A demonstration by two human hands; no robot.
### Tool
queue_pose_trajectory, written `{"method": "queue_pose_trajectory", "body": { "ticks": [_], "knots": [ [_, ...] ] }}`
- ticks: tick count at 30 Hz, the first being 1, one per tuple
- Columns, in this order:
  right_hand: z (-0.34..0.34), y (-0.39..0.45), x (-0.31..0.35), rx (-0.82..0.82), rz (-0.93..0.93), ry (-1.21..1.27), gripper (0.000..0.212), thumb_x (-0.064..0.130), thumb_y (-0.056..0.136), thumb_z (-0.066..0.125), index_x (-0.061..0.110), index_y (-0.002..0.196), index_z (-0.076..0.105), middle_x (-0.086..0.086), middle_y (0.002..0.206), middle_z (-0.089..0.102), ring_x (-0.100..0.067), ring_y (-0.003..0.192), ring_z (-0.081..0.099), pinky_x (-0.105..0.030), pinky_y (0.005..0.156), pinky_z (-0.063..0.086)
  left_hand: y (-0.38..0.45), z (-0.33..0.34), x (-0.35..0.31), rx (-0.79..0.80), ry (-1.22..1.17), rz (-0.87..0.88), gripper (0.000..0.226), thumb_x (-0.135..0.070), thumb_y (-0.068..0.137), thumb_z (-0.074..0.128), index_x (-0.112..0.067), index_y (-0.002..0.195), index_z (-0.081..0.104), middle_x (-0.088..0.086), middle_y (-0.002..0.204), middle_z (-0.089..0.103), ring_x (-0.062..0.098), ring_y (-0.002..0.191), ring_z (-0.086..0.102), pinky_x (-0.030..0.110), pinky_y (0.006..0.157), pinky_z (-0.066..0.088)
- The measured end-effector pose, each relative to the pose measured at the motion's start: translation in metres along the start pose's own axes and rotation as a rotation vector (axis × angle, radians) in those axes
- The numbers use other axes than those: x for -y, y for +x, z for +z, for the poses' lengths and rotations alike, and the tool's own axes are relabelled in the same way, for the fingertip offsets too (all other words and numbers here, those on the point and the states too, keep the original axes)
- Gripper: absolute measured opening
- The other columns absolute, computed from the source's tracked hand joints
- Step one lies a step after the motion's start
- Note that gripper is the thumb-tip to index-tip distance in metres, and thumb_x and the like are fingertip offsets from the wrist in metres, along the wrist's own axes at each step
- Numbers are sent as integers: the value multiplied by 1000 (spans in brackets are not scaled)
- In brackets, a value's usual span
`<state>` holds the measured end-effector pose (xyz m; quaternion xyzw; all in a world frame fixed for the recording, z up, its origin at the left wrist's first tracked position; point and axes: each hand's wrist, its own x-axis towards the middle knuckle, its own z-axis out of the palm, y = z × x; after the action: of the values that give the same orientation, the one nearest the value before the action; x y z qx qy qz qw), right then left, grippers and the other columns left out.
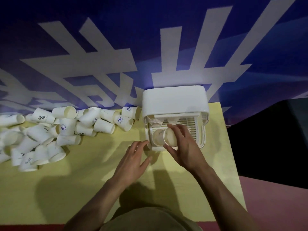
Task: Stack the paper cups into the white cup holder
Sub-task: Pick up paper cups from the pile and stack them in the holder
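A white cup holder (175, 100) with a domed lid and a slatted tray stands at the back right of the yellow table. My right hand (185, 147) grips a paper cup (170, 136) over the tray's front, beside another cup (157, 136) that lies in the tray. Under the lid, a few cups (172, 120) show at the back of the tray. My left hand (133, 159) hovers with relaxed fingers just left of the holder's front corner and holds nothing. A large pile of loose paper cups (66, 129) lies on the table's left side.
The yellow table (83, 189) ends close behind the holder at a blue banner (116, 47) with white characters. To the right of the table is a dark gap (266, 139) and a pink floor (275, 205). The table's front middle is bare.
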<state>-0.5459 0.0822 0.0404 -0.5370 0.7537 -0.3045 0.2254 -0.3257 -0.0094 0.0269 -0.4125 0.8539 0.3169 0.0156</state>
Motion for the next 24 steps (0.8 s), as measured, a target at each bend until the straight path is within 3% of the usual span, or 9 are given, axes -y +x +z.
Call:
{"method": "queue_pose_trajectory", "body": {
  "ticks": [8,14,20,22,24],
  "knots": [
    [43,23,11,138,14,-279,77,40,81,82,24,148,47,-2,137,52,-28,109,63,-41,66,57,-52,-1,49,-19,-105,-174,38,-35,101,54,-29,139,52,-12,135,43,6,120,53,26,103,47],
    [66,41,16,198,138,-371,86,48,78,83,34,151,42,7,156,44,-25,125,60,-40,86,55,-76,-8,72,-1,-169,-216,33,-35,101,54,-31,134,55,-15,130,45,8,96,65,28,94,51],
    [73,36,35,176,254,-441,101,56,71,85,25,154,36,-9,153,44,-40,133,46,-56,100,49,-95,-25,102,-43,-243,-216,33,-31,102,55,-29,135,55,-16,130,45,2,117,53,25,101,48],
    [77,24,48,98,249,-458,90,51,76,83,18,149,42,-13,148,48,-42,128,49,-58,95,51,-103,-35,117,-83,-273,-228,33,-28,101,56,-29,134,56,-15,129,46,2,118,53,24,101,47],
    [82,13,67,26,205,-447,65,49,84,76,16,136,55,-12,135,59,-39,113,59,-51,86,55,-110,-45,136,-120,-306,-247,32,-26,100,58,-30,132,57,-15,128,47,4,118,53,27,98,51]
  ]
}}
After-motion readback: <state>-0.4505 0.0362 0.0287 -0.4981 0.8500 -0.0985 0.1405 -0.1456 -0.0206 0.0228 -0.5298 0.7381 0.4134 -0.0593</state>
